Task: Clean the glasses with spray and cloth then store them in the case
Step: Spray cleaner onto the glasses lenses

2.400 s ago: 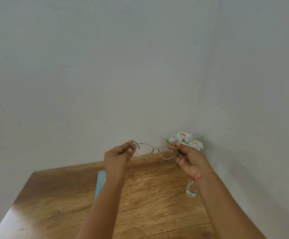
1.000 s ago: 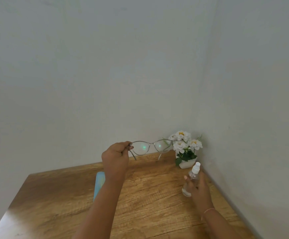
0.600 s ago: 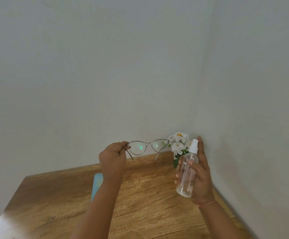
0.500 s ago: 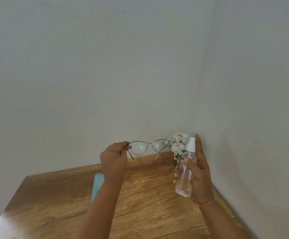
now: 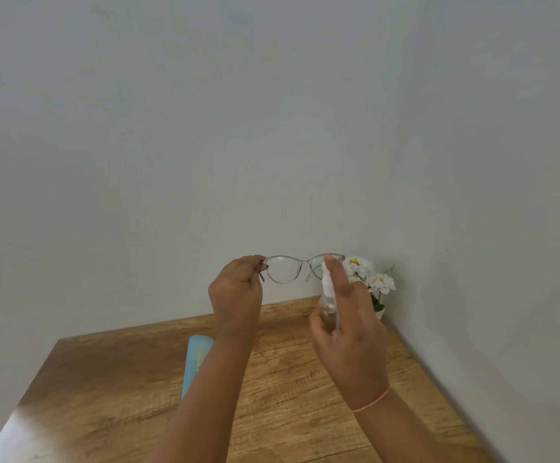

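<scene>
Two pale grey walls (image 5: 205, 128) meet in a corner and fill most of the view. Below them sits the wooden desk (image 5: 305, 412), its brown grain running across, pushed into that corner. All places here are told from the desk.

Above the desk's middle rise two bare forearms. The left hand (image 5: 236, 294) is raised over the desk's far edge, its grip pinching the glasses (image 5: 300, 268) at their left hinge between thumb and fingertips. The right hand (image 5: 348, 332) is raised over the desk's far right part, its grip wrapped around a spray bottle (image 5: 328, 297), with the forefinger stretched up along the white spray head. A thin pink band (image 5: 373, 401) circles the right wrist.

On the desk's surface, left of its middle, lies a light blue case (image 5: 195, 359), lengthwise toward the far edge and partly hidden behind the left forearm.

In the desk's far right corner stands a small pot of white flowers (image 5: 370, 279), mostly behind the right hand.

The glasses are held in the air above the desk's far edge, clear-framed, lenses facing the wearer of the camera. The bottle's head is just before the right lens, overlapping it; whether they touch cannot be told.
</scene>
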